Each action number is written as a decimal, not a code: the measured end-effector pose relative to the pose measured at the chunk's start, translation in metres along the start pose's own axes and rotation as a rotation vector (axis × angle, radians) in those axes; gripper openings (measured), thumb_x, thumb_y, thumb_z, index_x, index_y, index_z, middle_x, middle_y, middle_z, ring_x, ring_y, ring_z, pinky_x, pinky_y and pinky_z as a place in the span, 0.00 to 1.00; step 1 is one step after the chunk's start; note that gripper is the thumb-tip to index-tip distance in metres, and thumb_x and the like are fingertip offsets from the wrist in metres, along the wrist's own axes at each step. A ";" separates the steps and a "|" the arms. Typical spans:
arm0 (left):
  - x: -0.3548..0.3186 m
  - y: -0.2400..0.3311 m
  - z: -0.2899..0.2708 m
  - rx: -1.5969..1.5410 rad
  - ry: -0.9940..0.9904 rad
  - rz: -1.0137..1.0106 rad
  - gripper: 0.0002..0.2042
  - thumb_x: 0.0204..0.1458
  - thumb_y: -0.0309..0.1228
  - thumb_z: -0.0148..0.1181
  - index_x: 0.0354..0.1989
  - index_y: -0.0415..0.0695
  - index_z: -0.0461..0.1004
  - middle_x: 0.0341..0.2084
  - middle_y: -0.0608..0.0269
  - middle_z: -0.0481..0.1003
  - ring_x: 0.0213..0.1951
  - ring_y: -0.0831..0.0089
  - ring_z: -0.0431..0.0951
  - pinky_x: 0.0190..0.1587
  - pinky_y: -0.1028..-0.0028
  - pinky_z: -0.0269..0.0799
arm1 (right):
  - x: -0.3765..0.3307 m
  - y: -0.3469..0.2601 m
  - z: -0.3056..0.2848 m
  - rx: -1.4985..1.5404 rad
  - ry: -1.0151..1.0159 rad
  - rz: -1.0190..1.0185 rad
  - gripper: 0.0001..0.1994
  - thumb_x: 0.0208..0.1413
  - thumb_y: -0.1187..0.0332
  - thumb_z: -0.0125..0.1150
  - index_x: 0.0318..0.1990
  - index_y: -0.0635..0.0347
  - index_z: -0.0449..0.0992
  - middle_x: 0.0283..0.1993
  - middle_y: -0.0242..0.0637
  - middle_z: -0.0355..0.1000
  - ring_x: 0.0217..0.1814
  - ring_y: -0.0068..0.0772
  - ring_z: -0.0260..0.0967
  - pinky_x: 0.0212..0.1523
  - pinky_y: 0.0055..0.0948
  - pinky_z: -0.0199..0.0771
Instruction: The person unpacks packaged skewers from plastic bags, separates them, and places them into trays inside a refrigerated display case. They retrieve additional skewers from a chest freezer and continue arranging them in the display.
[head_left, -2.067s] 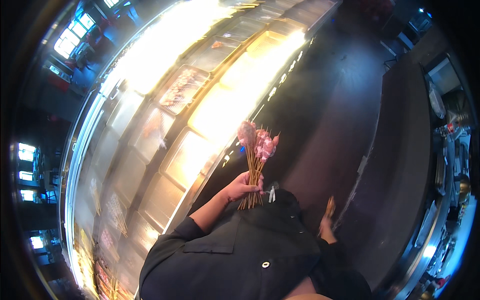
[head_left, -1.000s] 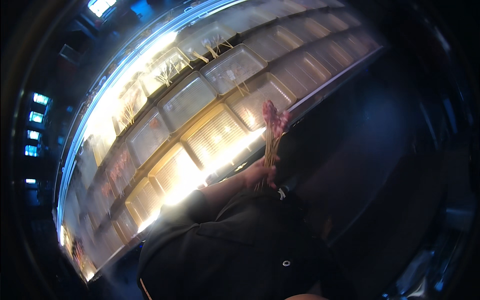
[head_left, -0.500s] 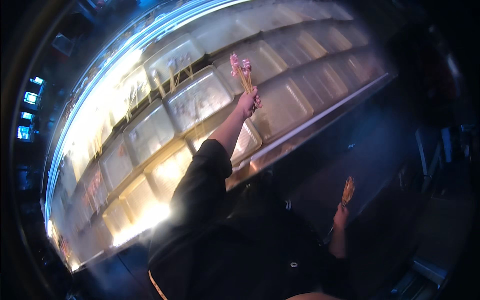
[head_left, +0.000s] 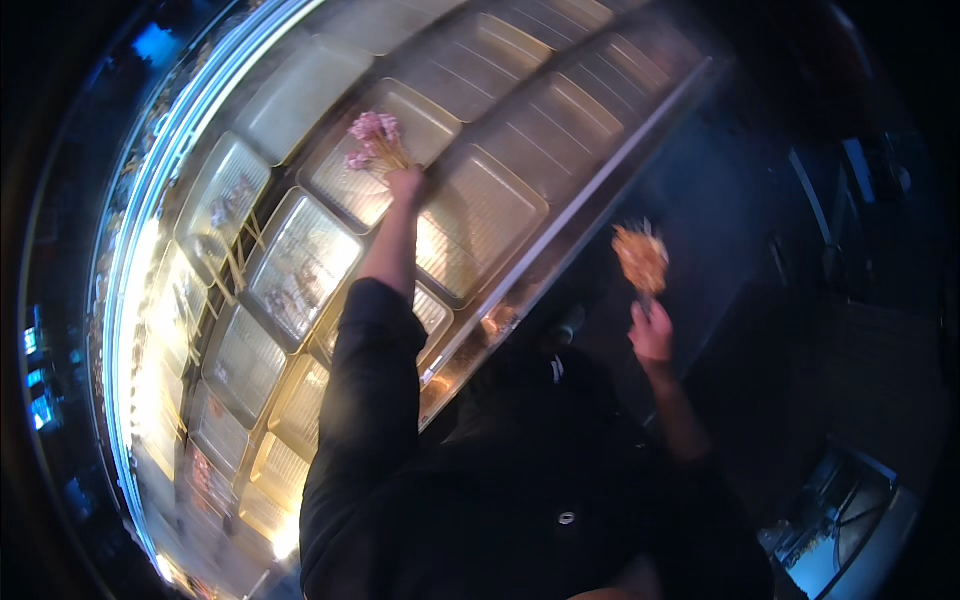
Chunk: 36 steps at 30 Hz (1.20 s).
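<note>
My left hand (head_left: 405,187) reaches over the rows of trays, closed round the sticks of a bunch of skewers (head_left: 375,142) with pink pieces at their tips. The skewers are above a shallow metal tray (head_left: 432,108); I cannot tell whether they touch it. On the right, away from the trays, my right hand (head_left: 652,333) is closed round the lower end of an upright orange-brown bundle (head_left: 641,260). The bundle looks like food on sticks, but blur hides its exact kind.
A tray with skewers (head_left: 225,185) stands at the far left, its sticks poking over the edge. Another tray (head_left: 305,262) holds small pieces. A bright light strip (head_left: 118,350) runs along the far side, a metal edge (head_left: 600,180) along the near side. Haze hangs over the trays.
The view has turned, so the trays appear more tilted. My left hand with the pink skewers appears further left; my right hand with the orange-brown bundle appears higher and closer.
</note>
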<state>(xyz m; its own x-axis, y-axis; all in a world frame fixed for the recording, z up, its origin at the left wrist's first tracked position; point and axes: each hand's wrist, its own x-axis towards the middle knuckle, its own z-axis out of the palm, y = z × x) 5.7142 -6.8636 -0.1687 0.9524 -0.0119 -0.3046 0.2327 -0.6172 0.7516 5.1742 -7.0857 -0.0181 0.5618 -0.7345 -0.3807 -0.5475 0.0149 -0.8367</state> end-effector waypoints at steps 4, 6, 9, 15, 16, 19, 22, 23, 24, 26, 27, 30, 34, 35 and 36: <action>-0.080 0.033 -0.005 0.158 0.391 -0.038 0.36 0.46 0.44 0.72 0.58 0.32 0.68 0.47 0.38 0.76 0.51 0.45 0.78 0.55 0.55 0.74 | 0.028 -0.093 0.059 0.147 -0.213 -0.132 0.06 0.69 0.69 0.61 0.46 0.61 0.76 0.28 0.23 0.68 0.21 0.13 0.62 0.22 0.18 0.64; -0.131 0.048 -0.022 -0.280 -0.001 0.166 0.32 0.51 0.42 0.70 0.61 0.37 0.68 0.50 0.50 0.76 0.53 0.54 0.77 0.59 0.58 0.72 | 0.037 -0.123 0.082 0.206 -0.319 -0.193 0.05 0.69 0.71 0.61 0.47 0.62 0.76 0.29 0.23 0.68 0.21 0.12 0.62 0.21 0.17 0.62; -0.219 0.065 -0.037 -0.980 -0.649 0.077 0.26 0.60 0.37 0.66 0.64 0.40 0.69 0.53 0.61 0.76 0.54 0.67 0.76 0.60 0.65 0.72 | 0.046 -0.147 0.111 0.125 -0.433 -0.257 0.07 0.67 0.68 0.63 0.44 0.62 0.78 0.27 0.24 0.71 0.22 0.15 0.65 0.25 0.22 0.67; -0.319 0.075 -0.078 -0.846 -0.590 -0.103 0.25 0.65 0.41 0.64 0.64 0.37 0.74 0.52 0.64 0.79 0.55 0.75 0.77 0.60 0.69 0.73 | 0.038 -0.168 0.161 -0.182 -0.727 -0.587 0.08 0.69 0.71 0.59 0.51 0.62 0.76 0.31 0.28 0.75 0.28 0.16 0.70 0.28 0.25 0.71; -0.334 0.073 -0.084 -0.967 -0.553 -0.087 0.23 0.67 0.40 0.61 0.65 0.37 0.73 0.51 0.64 0.79 0.54 0.76 0.77 0.60 0.70 0.73 | 0.030 -0.172 0.171 -0.099 -0.863 -0.407 0.10 0.65 0.72 0.60 0.51 0.64 0.75 0.38 0.48 0.78 0.39 0.39 0.78 0.42 0.39 0.77; -0.382 0.040 -0.120 -1.085 -0.390 -0.094 0.20 0.71 0.36 0.56 0.66 0.37 0.73 0.51 0.65 0.80 0.53 0.77 0.77 0.60 0.70 0.73 | -0.005 -0.171 0.191 -0.075 -1.252 -0.322 0.13 0.64 0.73 0.61 0.55 0.64 0.73 0.39 0.39 0.77 0.39 0.28 0.76 0.42 0.32 0.76; -0.443 0.001 -0.142 -1.070 -0.073 -0.054 0.19 0.72 0.36 0.54 0.64 0.36 0.74 0.51 0.62 0.80 0.53 0.76 0.78 0.59 0.71 0.73 | -0.040 -0.161 0.198 -0.088 -1.667 -0.232 0.12 0.64 0.74 0.62 0.53 0.64 0.73 0.37 0.34 0.75 0.37 0.23 0.75 0.39 0.27 0.74; -0.460 -0.010 -0.142 -1.145 0.058 -0.067 0.19 0.72 0.36 0.54 0.63 0.36 0.74 0.51 0.61 0.80 0.53 0.76 0.78 0.59 0.71 0.74 | -0.048 -0.155 0.201 -0.295 -1.761 -0.274 0.15 0.64 0.74 0.62 0.56 0.64 0.70 0.37 0.30 0.72 0.35 0.22 0.72 0.38 0.26 0.73; -0.480 -0.019 -0.148 -1.203 0.155 -0.124 0.18 0.72 0.37 0.53 0.61 0.36 0.75 0.50 0.58 0.80 0.51 0.72 0.79 0.58 0.69 0.75 | -0.060 -0.151 0.200 -0.234 -1.908 -0.181 0.15 0.66 0.73 0.61 0.58 0.64 0.69 0.36 0.30 0.71 0.34 0.22 0.71 0.37 0.26 0.74; -0.516 -0.041 -0.161 -1.241 0.302 -0.153 0.17 0.72 0.37 0.52 0.59 0.36 0.76 0.48 0.57 0.80 0.50 0.70 0.80 0.57 0.68 0.75 | -0.082 -0.141 0.207 -0.260 -2.075 0.037 0.16 0.68 0.72 0.59 0.60 0.63 0.67 0.35 0.29 0.69 0.32 0.22 0.69 0.36 0.26 0.73; -0.533 -0.051 -0.168 -1.257 0.367 -0.163 0.17 0.73 0.37 0.52 0.58 0.36 0.77 0.47 0.57 0.80 0.50 0.70 0.80 0.56 0.68 0.75 | -0.097 -0.136 0.213 -0.297 -2.116 0.116 0.15 0.69 0.72 0.58 0.60 0.62 0.66 0.35 0.29 0.68 0.31 0.21 0.68 0.35 0.26 0.73; -0.581 -0.084 -0.182 -1.367 0.524 -0.113 0.15 0.73 0.38 0.51 0.50 0.38 0.76 0.45 0.57 0.79 0.47 0.71 0.80 0.51 0.70 0.76 | -0.151 -0.118 0.234 -0.422 -2.247 0.138 0.13 0.72 0.70 0.55 0.59 0.61 0.66 0.35 0.27 0.67 0.30 0.20 0.66 0.33 0.25 0.70; -0.654 -0.161 -0.223 -1.422 0.612 -0.125 0.13 0.73 0.38 0.51 0.48 0.40 0.75 0.46 0.59 0.79 0.46 0.71 0.80 0.51 0.68 0.76 | -0.248 -0.076 0.272 -0.516 -2.344 -0.116 0.10 0.74 0.66 0.53 0.57 0.58 0.70 0.35 0.25 0.65 0.33 0.18 0.62 0.36 0.24 0.67; -0.673 -0.187 -0.235 -1.505 0.604 -0.132 0.13 0.73 0.38 0.52 0.49 0.40 0.75 0.46 0.59 0.79 0.46 0.71 0.80 0.51 0.68 0.76 | -0.276 -0.061 0.284 -0.577 -2.332 -0.165 0.10 0.74 0.66 0.53 0.56 0.57 0.70 0.35 0.25 0.65 0.34 0.18 0.62 0.37 0.23 0.67; -0.689 -0.215 -0.248 -1.432 0.652 -0.066 0.13 0.72 0.38 0.52 0.51 0.40 0.76 0.47 0.59 0.80 0.47 0.71 0.81 0.52 0.69 0.76 | -0.303 -0.048 0.297 -0.582 -2.331 -0.225 0.09 0.75 0.65 0.52 0.55 0.57 0.72 0.36 0.26 0.67 0.38 0.17 0.64 0.40 0.23 0.68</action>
<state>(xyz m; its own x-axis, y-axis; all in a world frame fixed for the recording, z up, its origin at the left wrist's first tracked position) 5.0571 -6.5274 0.0248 0.7633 0.5449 -0.3472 -0.0989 0.6295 0.7707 5.2142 -6.6625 0.0204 -0.1275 0.9416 -0.3118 -0.2223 -0.3335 -0.9162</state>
